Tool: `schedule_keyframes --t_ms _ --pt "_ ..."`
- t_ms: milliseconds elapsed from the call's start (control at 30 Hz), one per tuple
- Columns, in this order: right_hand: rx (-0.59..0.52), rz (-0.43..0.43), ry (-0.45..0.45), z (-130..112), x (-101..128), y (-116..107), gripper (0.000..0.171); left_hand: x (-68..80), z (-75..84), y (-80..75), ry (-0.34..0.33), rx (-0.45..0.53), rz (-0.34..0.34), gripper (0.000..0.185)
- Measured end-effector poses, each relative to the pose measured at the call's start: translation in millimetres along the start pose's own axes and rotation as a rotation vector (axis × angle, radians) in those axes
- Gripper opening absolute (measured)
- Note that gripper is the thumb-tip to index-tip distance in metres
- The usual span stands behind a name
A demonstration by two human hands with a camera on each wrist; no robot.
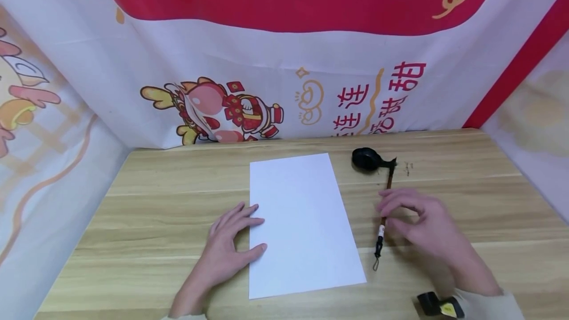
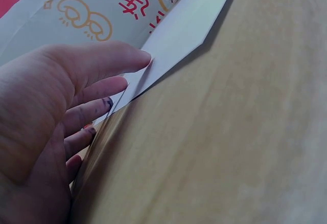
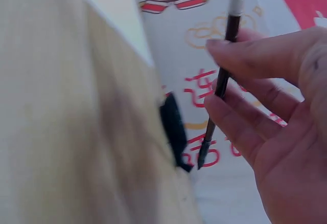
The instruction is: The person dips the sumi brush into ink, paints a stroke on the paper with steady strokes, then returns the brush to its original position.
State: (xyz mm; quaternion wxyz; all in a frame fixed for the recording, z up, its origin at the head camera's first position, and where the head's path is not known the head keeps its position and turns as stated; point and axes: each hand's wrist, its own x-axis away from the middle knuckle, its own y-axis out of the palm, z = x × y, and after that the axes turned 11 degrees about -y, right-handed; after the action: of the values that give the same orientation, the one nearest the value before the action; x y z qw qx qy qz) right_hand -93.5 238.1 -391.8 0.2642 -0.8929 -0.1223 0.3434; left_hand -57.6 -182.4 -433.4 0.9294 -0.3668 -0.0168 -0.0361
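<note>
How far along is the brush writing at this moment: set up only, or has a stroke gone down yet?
Set up looks done: the white paper sheet lies flat on the wooden table, the black ink dish beside it. In hand: the left hand presses the sheet's left edge, and the right hand pinches the calligraphy brush. Left: the sheet is blank, so no stroke yet.

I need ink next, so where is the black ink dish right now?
In the head view the black ink dish sits on the wooden table at the back right, just beyond the white paper's top right corner, by the brush tip.
</note>
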Motion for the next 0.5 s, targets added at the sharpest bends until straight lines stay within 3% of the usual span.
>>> schedule_keyframes --t_ms 267,500 --pt "-0.413 0.146 -0.051 -11.8 -9.6 -18.0 0.033 -0.1 -1.4 1.0 0.006 0.001 0.007 0.048" --pt "-0.574 0.21 -0.053 -15.1 -28.0 -25.4 0.025 -0.7 -1.7 1.5 0.008 0.002 0.014 0.048"
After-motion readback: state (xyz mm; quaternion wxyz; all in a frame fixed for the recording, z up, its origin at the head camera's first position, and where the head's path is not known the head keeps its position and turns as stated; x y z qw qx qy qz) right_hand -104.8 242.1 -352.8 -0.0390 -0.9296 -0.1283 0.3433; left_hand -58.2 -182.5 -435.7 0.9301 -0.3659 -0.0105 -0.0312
